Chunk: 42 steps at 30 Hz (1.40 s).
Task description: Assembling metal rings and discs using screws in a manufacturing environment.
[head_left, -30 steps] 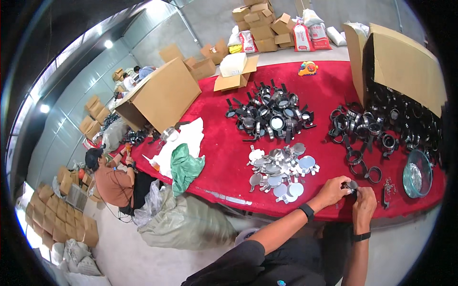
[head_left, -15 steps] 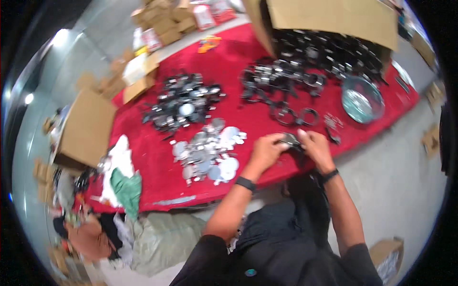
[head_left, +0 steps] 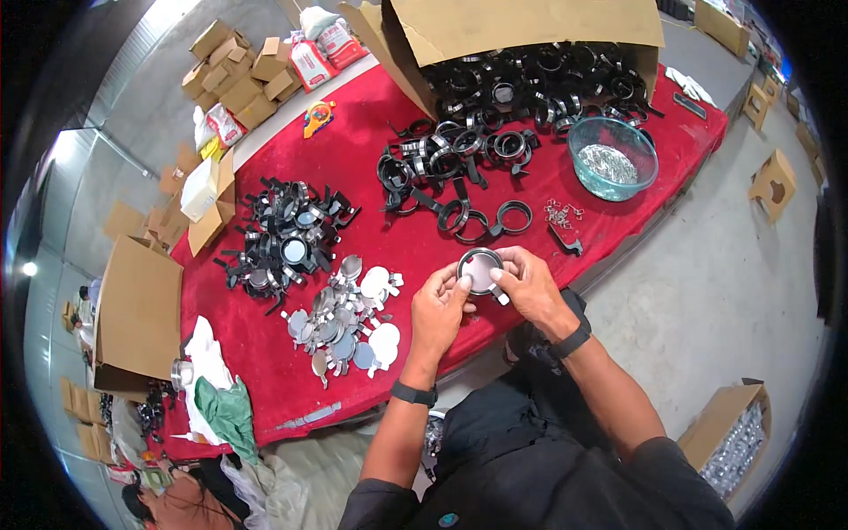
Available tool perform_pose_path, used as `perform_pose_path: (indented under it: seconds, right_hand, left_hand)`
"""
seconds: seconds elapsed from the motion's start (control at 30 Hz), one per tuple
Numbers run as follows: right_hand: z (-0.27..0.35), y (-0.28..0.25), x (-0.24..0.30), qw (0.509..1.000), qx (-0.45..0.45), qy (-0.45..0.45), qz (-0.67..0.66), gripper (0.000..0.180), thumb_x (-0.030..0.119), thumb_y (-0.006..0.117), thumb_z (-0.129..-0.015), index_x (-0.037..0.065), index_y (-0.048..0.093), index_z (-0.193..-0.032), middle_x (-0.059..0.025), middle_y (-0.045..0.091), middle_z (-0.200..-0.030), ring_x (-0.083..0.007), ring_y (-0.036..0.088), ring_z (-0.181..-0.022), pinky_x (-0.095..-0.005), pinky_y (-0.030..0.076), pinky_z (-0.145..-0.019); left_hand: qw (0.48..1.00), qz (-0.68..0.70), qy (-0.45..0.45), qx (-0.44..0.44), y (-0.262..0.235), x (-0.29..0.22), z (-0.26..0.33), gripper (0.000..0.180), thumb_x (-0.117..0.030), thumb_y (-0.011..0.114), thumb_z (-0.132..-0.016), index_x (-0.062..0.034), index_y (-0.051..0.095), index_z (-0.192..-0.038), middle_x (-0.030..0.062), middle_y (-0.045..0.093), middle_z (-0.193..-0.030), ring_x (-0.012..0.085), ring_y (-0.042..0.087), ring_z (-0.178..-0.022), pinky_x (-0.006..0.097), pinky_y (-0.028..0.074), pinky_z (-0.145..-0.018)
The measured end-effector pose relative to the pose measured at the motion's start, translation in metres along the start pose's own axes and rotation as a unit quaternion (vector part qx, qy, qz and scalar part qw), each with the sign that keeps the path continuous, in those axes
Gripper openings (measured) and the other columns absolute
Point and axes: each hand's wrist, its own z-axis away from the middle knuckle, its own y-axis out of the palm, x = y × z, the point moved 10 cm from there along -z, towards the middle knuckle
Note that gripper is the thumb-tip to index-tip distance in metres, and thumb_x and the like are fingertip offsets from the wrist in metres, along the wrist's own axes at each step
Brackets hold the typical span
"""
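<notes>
A round black ring with a pale metal disc in it (head_left: 480,272) is between my two hands, its face up and a small light tab at its lower right. My left hand (head_left: 438,309) grips its left side, thumb on the rim. Around the other side my right hand (head_left: 533,290) is closed, its thumb at the disc's edge. To the left lies a heap of loose grey and white tabbed discs (head_left: 329,327). Several empty black rings (head_left: 455,215) with arms lie just beyond my hands. Further left is a pile of black rings with discs (head_left: 287,231).
A clear bowl of small metal pieces (head_left: 611,159) stands at the right, near loose small springs or clips (head_left: 561,212) and a black-handled tool (head_left: 565,240). An open cardboard box of black rings (head_left: 530,28) is at the back. A green cloth (head_left: 228,413) hangs at the red table's left edge.
The ring was seen blurred and tilted between my fingers; now its round face is turned up. My hands are nearer each other. The whole view has shifted and sharpened.
</notes>
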Motion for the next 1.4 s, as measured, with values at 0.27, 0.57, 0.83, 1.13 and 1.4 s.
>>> perform_pose_path:
  seconds: [0.27, 0.57, 0.83, 1.13, 1.4]
  right_hand:
    - [-0.005, 0.006, 0.004, 0.998, -0.031, 0.015, 0.048, 0.037, 0.009, 0.073, -0.102, -0.009, 0.065, -0.134, -0.0132, 0.079, -0.110, -0.0158, 0.075, -0.092, -0.0316, 0.060, -0.074]
    - [-0.058, -0.013, -0.056, 0.973, -0.167, 0.102, 0.123, 0.055, 0.029, 0.080, -0.087, -0.005, 0.073, -0.129, -0.0261, 0.079, -0.121, -0.0358, 0.077, -0.115, -0.0442, 0.059, -0.101]
    - [-0.041, -0.028, -0.038, 0.971, -0.139, 0.017, 0.196, 0.037, 0.027, 0.078, -0.096, -0.002, 0.077, -0.118, -0.0263, 0.079, -0.113, -0.0389, 0.078, -0.110, -0.0463, 0.060, -0.096]
    - [-0.048, -0.237, 0.039, 0.831, -0.288, -0.120, 0.460, 0.021, 0.018, 0.077, -0.091, 0.007, 0.085, -0.107, -0.0218, 0.081, -0.106, -0.0406, 0.079, -0.101, -0.0495, 0.061, -0.092]
    - [-0.061, -0.213, 0.028, 0.797, -0.271, -0.085, 0.533, 0.012, 0.017, 0.079, -0.089, 0.006, 0.082, -0.093, -0.0189, 0.080, -0.095, -0.0407, 0.076, -0.097, -0.0529, 0.059, -0.086]
  left_hand:
    - [0.998, -0.034, -0.028, -0.039, -0.005, 0.014, -0.014, 0.038, -0.015, 0.069, -0.108, 0.0087, 0.065, -0.137, 0.0144, 0.079, -0.107, 0.0142, 0.076, -0.084, 0.028, 0.064, -0.065]
    - [0.880, -0.426, 0.201, 0.055, 0.025, -0.046, -0.004, 0.067, -0.019, 0.087, -0.087, 0.0015, 0.065, -0.146, 0.0249, 0.065, -0.150, 0.0404, 0.061, -0.141, 0.046, 0.047, -0.122]
    - [0.881, -0.430, 0.193, 0.043, 0.024, -0.023, -0.014, 0.064, -0.014, 0.094, -0.078, -0.0008, 0.068, -0.136, 0.0209, 0.070, -0.139, 0.0397, 0.068, -0.129, 0.046, 0.052, -0.114]
    - [0.903, -0.389, 0.179, 0.033, 0.024, -0.025, -0.018, 0.059, -0.012, 0.093, -0.076, 0.0010, 0.072, -0.130, 0.0225, 0.073, -0.136, 0.0393, 0.071, -0.126, 0.043, 0.054, -0.112]
    - [0.910, -0.387, 0.146, 0.018, 0.015, -0.024, -0.016, 0.058, -0.013, 0.094, -0.077, 0.0012, 0.073, -0.130, 0.0236, 0.072, -0.140, 0.0394, 0.070, -0.131, 0.042, 0.053, -0.116]
